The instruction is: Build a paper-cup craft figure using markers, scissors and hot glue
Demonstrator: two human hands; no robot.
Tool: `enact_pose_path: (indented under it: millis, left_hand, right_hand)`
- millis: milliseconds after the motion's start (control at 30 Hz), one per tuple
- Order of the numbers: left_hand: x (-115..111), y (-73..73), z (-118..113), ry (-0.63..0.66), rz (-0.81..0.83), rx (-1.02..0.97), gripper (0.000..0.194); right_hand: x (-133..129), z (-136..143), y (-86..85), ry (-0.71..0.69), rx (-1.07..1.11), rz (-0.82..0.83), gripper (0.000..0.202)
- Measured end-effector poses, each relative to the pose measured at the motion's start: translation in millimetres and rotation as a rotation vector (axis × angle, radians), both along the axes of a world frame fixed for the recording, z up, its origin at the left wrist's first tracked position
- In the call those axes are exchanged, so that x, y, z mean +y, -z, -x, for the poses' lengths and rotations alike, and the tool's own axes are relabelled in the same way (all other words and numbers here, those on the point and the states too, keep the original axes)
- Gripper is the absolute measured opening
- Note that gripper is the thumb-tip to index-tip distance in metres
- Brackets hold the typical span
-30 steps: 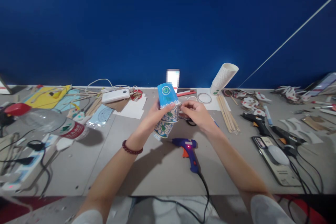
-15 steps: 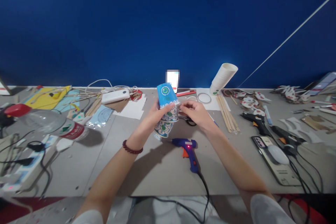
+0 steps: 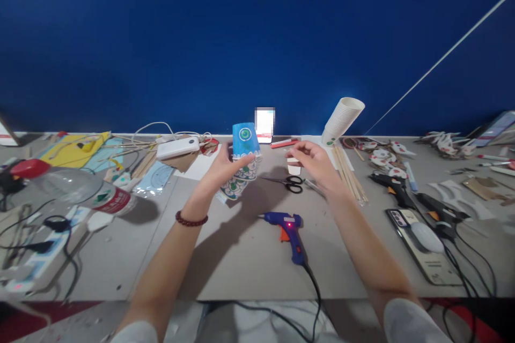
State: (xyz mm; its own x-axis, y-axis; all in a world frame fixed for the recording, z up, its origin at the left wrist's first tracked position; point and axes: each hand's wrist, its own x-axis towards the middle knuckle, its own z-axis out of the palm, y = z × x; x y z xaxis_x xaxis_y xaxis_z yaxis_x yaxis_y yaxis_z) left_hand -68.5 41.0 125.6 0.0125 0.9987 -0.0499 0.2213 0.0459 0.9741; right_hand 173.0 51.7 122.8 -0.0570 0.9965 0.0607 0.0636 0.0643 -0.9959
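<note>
My left hand (image 3: 225, 169) is wrapped round a decorated paper-cup piece (image 3: 244, 142), blue with a green-and-white eye on its upper part and scale-patterned cups below. It is tilted above the table. To the right, my right hand (image 3: 309, 161) hovers apart from it with thumb and forefinger close together; whether something tiny is between them is too small to tell. A small white piece (image 3: 293, 166) lies just below those fingers. Black-handled scissors (image 3: 293, 183) are under my right hand, and a blue glue gun (image 3: 288, 225) with a lit red light lies nearer me.
At the back right a stack of white cups (image 3: 341, 118) leans beside wooden sticks (image 3: 348, 174). A phone (image 3: 426, 257) and more glue guns (image 3: 438, 211) lie right; a bottle (image 3: 76, 187) and power strip (image 3: 52, 252) are left. A lit phone (image 3: 264, 126) stands by the wall.
My left hand has moved left with the cup piece. My right hand has come away from it to the right, uncovering the scissors and the small white piece.
</note>
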Motion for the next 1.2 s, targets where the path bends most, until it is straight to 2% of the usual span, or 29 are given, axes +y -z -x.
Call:
enact_pose_path:
  millis: [133, 267, 367, 433, 667, 867, 1067, 1200]
  left_hand:
    - [6, -1.0, 18, 0.09, -0.013, 0.51, 0.074]
    - [11, 0.9, 24, 0.149, 0.064, 0.852, 0.071]
    - [16, 6.4, 24, 0.149, 0.099, 0.986, 0.066]
    - [18, 10.8, 24, 0.127, 0.097, 1.043, 0.064]
    - [18, 19.4, 23, 0.065, 0.065, 1.15, 0.066]
    - [16, 21.1, 16, 0.025, 0.066, 1.185, 0.073]
    - [17, 27.2, 16, 0.027, 0.056, 1.231, 0.07]
    - [20, 30.2, 17, 0.015, 0.062, 1.262, 0.067]
  right_hand:
    - [26, -36, 12.8, 0.109, -0.229, -0.013, 0.018]
    - [45, -56, 33.3, 0.259, -0.667, 0.018, 0.018]
    - [51, -55, 46.9, 0.197, -0.969, 0.179, 0.021]
    - [52, -51, 53.8, 0.131, -1.057, 0.276, 0.023]
    - [53, -44, 65.9, 0.078, -1.11, 0.315, 0.019]
    - [52, -42, 69.1, 0.05, -0.986, 0.298, 0.01]
    - [47, -39, 56.2, 0.065, -0.768, 0.237, 0.023]
    - [43, -36, 43.7, 0.065, -0.63, 0.077, 0.024]
